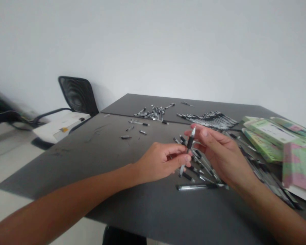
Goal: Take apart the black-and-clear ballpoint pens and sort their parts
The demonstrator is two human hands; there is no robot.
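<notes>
My left hand (156,163) pinches a clear-barrelled gel pen (190,143) with a black grip between thumb and fingers. The pen stands tilted, its bare tip pointing up. Close beside that tip is my right hand (223,154), thumb raised and fingers partly curled behind the pen; whether they touch it is unclear. Below both hands lies a loose heap of similar pens (205,166), partly covered by them. One more pen (196,187) lies crosswise at the near side of this heap.
A pile of pens or pen parts (153,112) lies farther back, with a few strays (140,123) nearby. Pens in a neat row (211,119) lie at back right. Green and pink boxes (275,136) are stacked on the dark table (104,153). A mesh chair (78,95) stands left.
</notes>
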